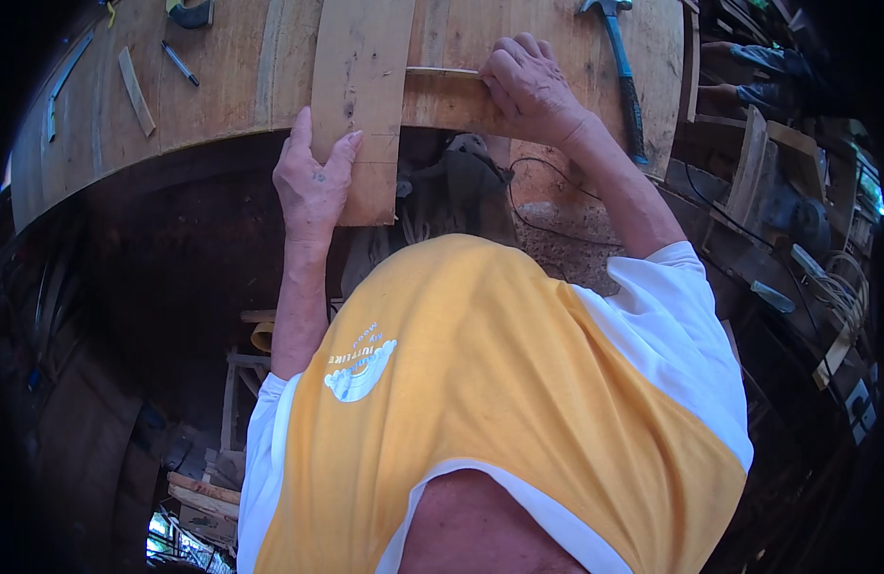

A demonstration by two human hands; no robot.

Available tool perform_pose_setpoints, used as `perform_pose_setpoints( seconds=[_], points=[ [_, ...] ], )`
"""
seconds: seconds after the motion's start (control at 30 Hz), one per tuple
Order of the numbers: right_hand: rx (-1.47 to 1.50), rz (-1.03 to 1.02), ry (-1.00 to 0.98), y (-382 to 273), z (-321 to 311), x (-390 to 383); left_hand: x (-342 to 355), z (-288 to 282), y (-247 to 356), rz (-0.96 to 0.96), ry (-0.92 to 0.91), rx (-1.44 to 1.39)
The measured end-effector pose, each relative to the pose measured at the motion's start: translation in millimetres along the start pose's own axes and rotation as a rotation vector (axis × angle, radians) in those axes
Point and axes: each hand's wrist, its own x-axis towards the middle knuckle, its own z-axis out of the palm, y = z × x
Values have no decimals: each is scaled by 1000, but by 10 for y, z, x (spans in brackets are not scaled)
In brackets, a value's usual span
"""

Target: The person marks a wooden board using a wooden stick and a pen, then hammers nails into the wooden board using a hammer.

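Observation:
A wide, flat wooden board lies across the workbench, its near end jutting past the bench's front edge. My left hand grips the board's left edge near that end, thumb on the top face and the other fingers along the side, partly hidden. Faint lines cross the board close to my thumb. To the right, my right hand is closed, knuckles up, around one end of a thin pale strip. The strip's other end meets the board's right edge. What my right fingertips do is hidden.
On the workbench are a claw hammer at right, a pen, a curved wood offcut, a narrow bluish tool and a tape measure. Cables, wood scraps and another person's legs are at right.

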Motion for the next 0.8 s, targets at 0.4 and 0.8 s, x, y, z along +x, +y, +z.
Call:
perform_pose_setpoints(
  seconds=[0.4,0.8],
  points=[
    [8,-15,-5,19,38,1,-3,21,-17,-34,-1,-38],
    [50,3,-31,-54,-99,60,9,16,-10,-12,26,-13]
  ],
)
